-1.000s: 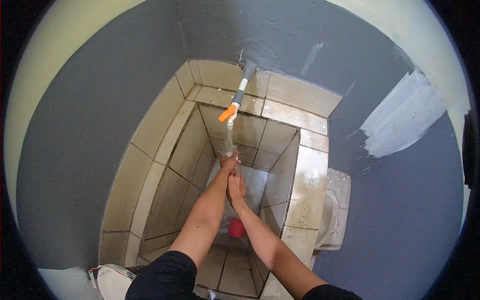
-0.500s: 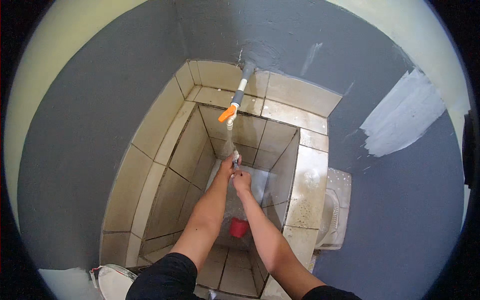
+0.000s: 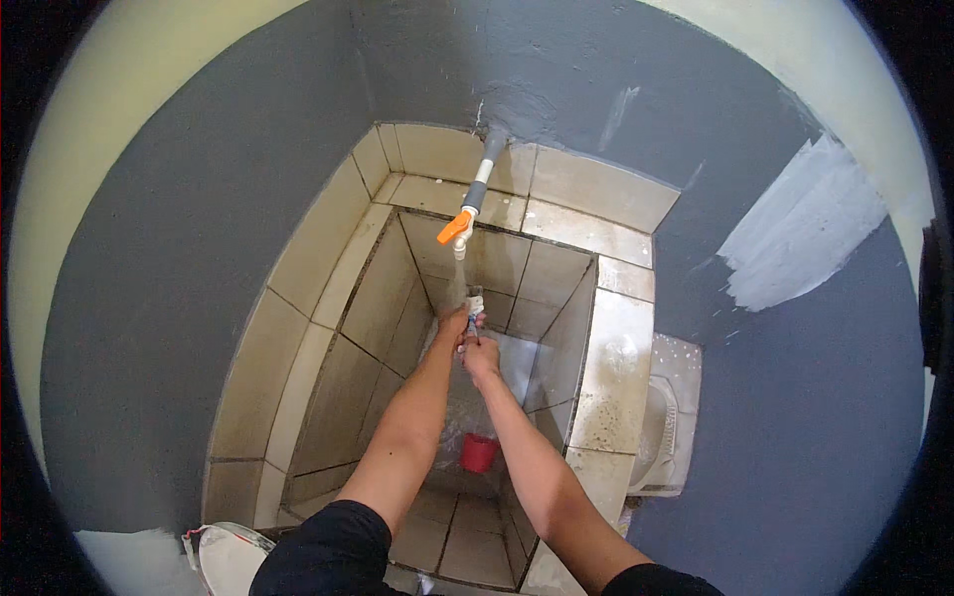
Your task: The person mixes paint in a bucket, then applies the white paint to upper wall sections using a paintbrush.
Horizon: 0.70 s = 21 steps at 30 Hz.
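Observation:
Water runs from a tap [image 3: 461, 241] with an orange lever [image 3: 454, 227] into a tiled basin [image 3: 373, 298]. Just under the stream is a small paintbrush [image 3: 476, 302], its pale head pointing up toward the tap. My right hand [image 3: 481, 357] is closed round its blue-toned handle, most of which the fingers hide. My left hand [image 3: 454, 323] is closed about the brush higher up, by its head, with the fingers partly hidden. Below my hands a red dipper [image 3: 478, 453] sits in the water in the basin.
The basin's tiled rim [image 3: 608, 368] runs along the right. Beyond it is a pale squat toilet [image 3: 660, 427]. Grey walls [image 3: 199, 248] enclose the space, with a white paint patch [image 3: 803, 233] at right. A whitish round container [image 3: 234, 558] stands at lower left.
The brush head has turned and shows more of its pale side and dark tip. My left hand has shifted slightly along it; the right keeps its grip. Water still runs.

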Motion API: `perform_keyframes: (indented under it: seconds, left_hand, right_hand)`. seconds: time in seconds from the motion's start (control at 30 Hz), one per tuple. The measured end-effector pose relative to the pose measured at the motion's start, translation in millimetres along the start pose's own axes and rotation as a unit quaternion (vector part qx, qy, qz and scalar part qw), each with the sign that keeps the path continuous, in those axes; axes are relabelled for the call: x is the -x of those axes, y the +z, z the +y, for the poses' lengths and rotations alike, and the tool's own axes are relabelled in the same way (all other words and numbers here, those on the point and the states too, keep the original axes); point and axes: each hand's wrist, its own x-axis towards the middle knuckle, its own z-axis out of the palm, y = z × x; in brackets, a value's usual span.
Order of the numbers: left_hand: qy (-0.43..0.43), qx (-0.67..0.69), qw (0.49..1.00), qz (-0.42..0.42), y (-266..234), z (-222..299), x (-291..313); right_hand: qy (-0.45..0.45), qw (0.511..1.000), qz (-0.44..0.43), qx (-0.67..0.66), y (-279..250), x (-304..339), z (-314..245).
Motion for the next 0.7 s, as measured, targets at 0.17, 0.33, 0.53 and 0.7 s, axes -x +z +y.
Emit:
perform_keyframes:
  seconds: [0.17, 0.33, 0.53, 0.7]
  left_hand:
    - [0.019, -0.053, 0.998, 0.018, -25, 3, -24]
    - [-0.006, 0.018, 1.000, 0.014, -14, -19, -34]
    - [-0.060, -0.013, 0.998, -0.029, -1, -40, -49]
    - [-0.096, 0.054, 0.989, 0.100, -70, -53, -76]
  right_hand:
    - [-0.066, 0.995, 0.025, 0.076, 23, 1, 0]
    - [-0.042, 0.997, 0.030, 0.056, 11, -9, 15]
    - [-0.041, 0.994, 0.011, 0.100, -12, -27, 17]
    - [-0.220, 0.920, 0.044, 0.321, 11, -7, -45]
